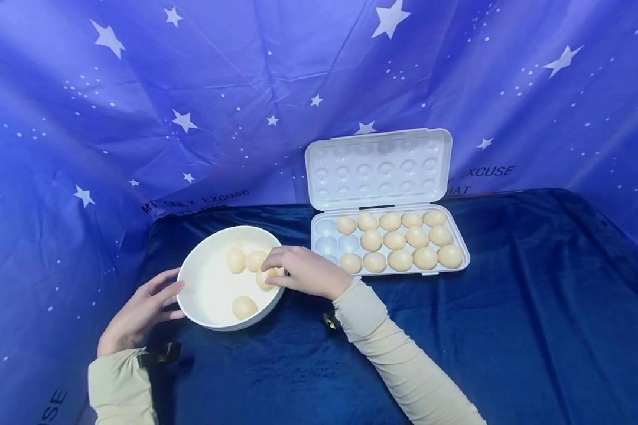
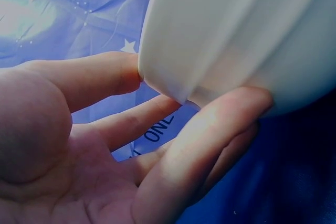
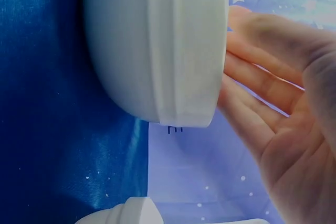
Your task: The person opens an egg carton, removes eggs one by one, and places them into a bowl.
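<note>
A white bowl (image 1: 199,295) stands on the left of the table, tilted toward the front, with several pale brown eggs (image 1: 236,260) inside. My left hand (image 1: 140,307) grips the bowl's left side, thumb at the rim. In the left wrist view, fingers (image 2: 220,129) of that hand press under the bowl's ribbed outer wall (image 2: 226,30). My right hand (image 1: 303,268) reaches over the right rim and pinches an egg (image 1: 266,279) between thumb and fingers. From the right wrist, the bowl's wall (image 3: 157,51) hides the fingertips of the right hand (image 3: 283,87) and the egg.
Right of the bowl, a white egg carton (image 1: 465,260) lies with its lid (image 1: 377,171) raised against the star-patterned curtain (image 1: 276,71). Eggs fill most of its cups; several cups at its left end (image 1: 326,244) hold none. Dark blue cloth (image 1: 537,307) covers the table.
</note>
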`<state>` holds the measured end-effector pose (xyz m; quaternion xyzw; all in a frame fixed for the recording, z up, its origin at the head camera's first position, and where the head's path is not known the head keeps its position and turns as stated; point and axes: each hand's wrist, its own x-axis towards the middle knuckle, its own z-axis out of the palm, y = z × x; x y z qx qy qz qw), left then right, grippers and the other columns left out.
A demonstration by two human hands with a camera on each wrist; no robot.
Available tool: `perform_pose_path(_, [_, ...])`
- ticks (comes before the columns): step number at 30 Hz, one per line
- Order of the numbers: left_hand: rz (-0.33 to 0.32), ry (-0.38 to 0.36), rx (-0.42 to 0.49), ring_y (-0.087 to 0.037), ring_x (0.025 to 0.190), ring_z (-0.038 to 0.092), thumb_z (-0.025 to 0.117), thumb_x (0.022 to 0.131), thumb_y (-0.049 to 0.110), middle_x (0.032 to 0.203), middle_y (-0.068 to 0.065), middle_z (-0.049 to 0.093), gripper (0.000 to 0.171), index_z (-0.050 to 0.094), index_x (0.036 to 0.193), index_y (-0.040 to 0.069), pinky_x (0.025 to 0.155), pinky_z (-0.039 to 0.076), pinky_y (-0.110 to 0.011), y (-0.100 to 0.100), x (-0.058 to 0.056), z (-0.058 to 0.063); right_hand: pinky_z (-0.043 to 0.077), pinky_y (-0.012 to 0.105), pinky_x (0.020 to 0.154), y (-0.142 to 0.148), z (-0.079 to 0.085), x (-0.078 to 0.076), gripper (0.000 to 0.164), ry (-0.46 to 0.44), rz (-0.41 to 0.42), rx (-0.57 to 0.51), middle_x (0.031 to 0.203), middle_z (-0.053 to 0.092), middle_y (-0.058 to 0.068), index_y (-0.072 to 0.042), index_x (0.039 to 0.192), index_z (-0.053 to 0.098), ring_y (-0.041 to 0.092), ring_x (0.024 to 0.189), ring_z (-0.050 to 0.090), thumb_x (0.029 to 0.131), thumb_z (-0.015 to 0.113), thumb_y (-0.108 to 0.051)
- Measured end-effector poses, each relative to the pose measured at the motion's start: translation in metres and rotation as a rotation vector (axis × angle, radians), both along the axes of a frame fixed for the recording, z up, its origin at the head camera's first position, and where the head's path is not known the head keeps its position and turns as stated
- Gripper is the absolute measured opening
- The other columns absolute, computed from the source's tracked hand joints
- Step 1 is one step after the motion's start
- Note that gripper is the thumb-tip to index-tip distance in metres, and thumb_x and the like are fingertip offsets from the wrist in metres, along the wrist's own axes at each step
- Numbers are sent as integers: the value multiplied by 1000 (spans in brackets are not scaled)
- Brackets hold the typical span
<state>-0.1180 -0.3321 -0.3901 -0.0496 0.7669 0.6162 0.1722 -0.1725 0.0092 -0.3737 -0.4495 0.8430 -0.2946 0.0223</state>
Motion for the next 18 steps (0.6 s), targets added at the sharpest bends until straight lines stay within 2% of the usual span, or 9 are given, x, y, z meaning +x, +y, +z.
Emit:
perform_pose_path(6, [-3,-1,-8,-3,95,67,53,104,27,103,18,68,55,30,149,3,79,60,-31,1,0,2,49,30,99,7,1,-5,25,-19,-26,-36,114,67,2,-8,115,71,15,109,61,96,67,-24])
perform_pose_path(13, [12,5,14,-3,94,68,54,104,26,102,18,68,47,36,144,9,78,60,-31,2,1,1,50,30,98,18,6,-10,25,24,-84,-41,112,68,2,-7,115,71,15,108,62,96,68,-22])
perform_pose_path(18, [16,5,20,-3,94,68,54,104,27,102,18,68,44,39,142,11,78,60,-31,2,1,1,51,32,95,31,8,-17,24,18,-141,-56,111,68,5,-7,116,70,18,104,64,96,68,-21])
